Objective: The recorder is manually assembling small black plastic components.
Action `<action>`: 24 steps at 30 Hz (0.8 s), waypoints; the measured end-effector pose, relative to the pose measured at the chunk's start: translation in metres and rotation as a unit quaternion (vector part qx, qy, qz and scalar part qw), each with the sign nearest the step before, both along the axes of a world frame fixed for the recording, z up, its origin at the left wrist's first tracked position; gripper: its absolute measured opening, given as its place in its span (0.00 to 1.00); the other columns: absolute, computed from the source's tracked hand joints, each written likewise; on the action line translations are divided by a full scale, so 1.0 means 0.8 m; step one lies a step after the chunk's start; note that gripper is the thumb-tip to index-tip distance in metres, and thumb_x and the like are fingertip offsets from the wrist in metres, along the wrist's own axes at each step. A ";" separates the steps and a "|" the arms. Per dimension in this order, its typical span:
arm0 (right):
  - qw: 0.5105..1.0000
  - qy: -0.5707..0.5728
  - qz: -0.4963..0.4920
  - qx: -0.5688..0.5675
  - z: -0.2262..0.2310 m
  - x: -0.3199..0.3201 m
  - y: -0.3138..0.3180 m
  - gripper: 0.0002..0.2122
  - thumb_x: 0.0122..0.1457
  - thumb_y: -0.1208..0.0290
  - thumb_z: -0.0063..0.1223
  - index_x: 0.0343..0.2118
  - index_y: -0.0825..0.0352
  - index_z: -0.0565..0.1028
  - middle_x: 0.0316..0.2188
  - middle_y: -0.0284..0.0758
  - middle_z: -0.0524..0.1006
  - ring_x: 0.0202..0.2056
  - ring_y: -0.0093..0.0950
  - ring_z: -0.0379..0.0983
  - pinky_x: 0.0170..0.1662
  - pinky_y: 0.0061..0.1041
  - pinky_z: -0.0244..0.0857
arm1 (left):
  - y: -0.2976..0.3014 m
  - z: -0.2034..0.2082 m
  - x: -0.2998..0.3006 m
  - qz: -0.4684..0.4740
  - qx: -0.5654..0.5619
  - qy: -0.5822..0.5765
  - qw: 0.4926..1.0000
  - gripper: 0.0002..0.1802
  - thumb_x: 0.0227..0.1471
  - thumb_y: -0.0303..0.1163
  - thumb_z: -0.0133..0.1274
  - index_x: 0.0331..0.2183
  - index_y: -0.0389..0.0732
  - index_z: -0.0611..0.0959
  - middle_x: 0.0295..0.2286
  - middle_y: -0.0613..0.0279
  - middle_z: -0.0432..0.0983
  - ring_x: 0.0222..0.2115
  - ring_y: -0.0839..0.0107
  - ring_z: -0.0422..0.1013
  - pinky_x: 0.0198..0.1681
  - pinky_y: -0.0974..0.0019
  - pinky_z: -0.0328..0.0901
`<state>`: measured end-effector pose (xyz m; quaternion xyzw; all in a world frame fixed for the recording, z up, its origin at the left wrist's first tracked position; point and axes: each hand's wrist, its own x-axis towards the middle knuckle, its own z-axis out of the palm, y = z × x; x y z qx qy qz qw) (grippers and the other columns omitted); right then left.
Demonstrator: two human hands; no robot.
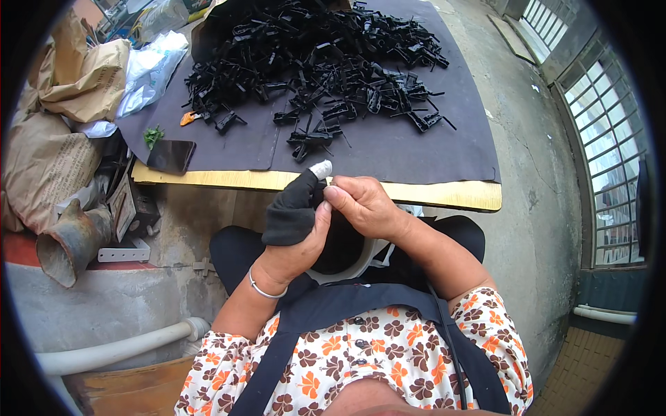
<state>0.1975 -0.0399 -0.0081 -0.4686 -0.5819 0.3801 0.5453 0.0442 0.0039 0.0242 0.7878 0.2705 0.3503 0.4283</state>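
My left hand [295, 215], in a black glove with a white-wrapped fingertip, is closed in front of the table's near edge. My right hand [368, 206] is bare, its thumb and finger pinched against the left hand's fingertips. Whatever lies between them is small and mostly hidden by the fingers. Beyond both hands, a big heap of black plastic clip-like parts [312, 66] with thin prongs covers the far half of the dark table mat [444, 152]. A few of these parts [309, 142] lie loose close to my hands. Below my hands, between my knees, stands a light-rimmed bucket [361, 263].
A dark phone [171, 157], a green sprig [153, 136] and an orange-handled item [189, 118] lie at the mat's left. Brown paper sacks [52, 159], a white plastic bag [152, 69] and a rusty pipe piece [69, 243] crowd the left. A barred window [607, 145] is at right.
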 end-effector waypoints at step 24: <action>0.992 -0.107 0.052 -0.043 0.024 0.025 -0.006 0.10 0.59 0.68 0.51 0.27 0.71 0.70 0.19 0.32 0.69 0.22 0.19 0.63 0.26 0.22 0.60 | 0.018 -0.010 -0.011 -0.056 -0.227 -0.021 0.972 0.15 0.51 0.23 0.46 0.43 0.27 0.72 0.26 0.61 0.74 0.26 0.77 0.68 0.33 0.71 0.65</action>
